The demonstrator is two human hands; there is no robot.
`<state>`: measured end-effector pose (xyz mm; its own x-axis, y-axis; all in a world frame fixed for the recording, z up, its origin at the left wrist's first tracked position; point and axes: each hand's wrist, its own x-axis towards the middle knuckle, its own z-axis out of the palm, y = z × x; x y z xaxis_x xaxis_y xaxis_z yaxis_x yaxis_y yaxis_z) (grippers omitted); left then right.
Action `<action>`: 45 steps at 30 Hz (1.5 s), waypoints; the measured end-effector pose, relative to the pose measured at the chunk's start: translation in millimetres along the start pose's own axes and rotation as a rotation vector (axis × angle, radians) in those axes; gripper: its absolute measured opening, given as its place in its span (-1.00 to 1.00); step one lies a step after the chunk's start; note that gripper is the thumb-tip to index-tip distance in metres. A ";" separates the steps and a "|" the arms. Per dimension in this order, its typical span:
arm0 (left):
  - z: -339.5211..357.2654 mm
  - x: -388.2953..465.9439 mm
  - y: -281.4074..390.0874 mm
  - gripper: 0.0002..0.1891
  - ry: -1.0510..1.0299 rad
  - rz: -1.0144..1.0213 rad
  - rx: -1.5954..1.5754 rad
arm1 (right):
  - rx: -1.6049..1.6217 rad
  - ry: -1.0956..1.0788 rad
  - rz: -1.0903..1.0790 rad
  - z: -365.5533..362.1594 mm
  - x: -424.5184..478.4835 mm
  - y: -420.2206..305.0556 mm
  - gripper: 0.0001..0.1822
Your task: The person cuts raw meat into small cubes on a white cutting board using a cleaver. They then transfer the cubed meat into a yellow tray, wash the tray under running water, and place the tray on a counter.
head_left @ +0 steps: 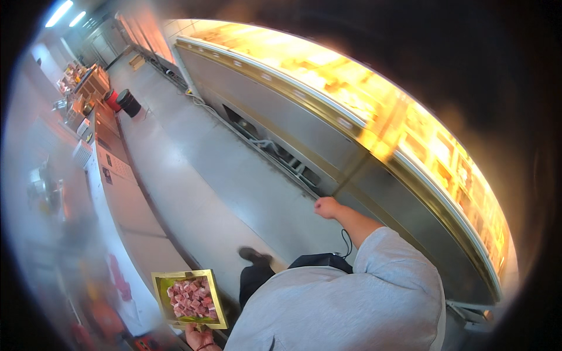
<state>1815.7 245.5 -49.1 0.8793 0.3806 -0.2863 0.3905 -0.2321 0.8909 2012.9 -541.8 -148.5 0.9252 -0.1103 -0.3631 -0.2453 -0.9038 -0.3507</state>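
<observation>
A rectangular gold-rimmed tray (pixel 221 302) is tilted toward me at the lower left. Cubes of raw red meat (pixel 189 298) lie on a green leaf-like liner inside it. My left hand (pixel 199 338) grips the tray's near rim, the fingers partly hidden beneath. On the other side, my right hand (pixel 326 207) hangs over the floor with its fingers curled, and I see nothing in it. It is nearest to the base of the lit display case (pixel 272 96).
A long counter (pixel 131 210) runs along the left, with a pink cloth-like item (pixel 118 278) on its white top. Farther down the grey-floored aisle (pixel 193 153) stand a black bin (pixel 128 103) and a red bin (pixel 112 101). Hoses (pixel 268 144) show in the case's base opening.
</observation>
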 end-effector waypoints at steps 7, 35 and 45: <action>83.7 301.3 166.7 -0.70 0.136 -0.534 -1.010 | 0.024 -0.051 0.067 -111.0 223.5 -189.3 -0.69; 274.0 1430.0 535.2 -0.63 0.219 -0.307 -0.981 | 0.169 0.025 -0.191 -337.3 1449.8 -695.7 -0.63; 340.2 1649.1 764.7 -0.86 0.292 -0.348 -0.677 | 0.590 -0.395 0.081 -320.5 1520.5 -722.9 -0.46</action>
<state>3657.1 391.0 40.1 0.5947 0.5710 -0.5659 0.2970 0.4981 0.8147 3689.8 -188.7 -170.4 0.7511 0.0913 -0.6538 -0.5276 -0.5122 -0.6777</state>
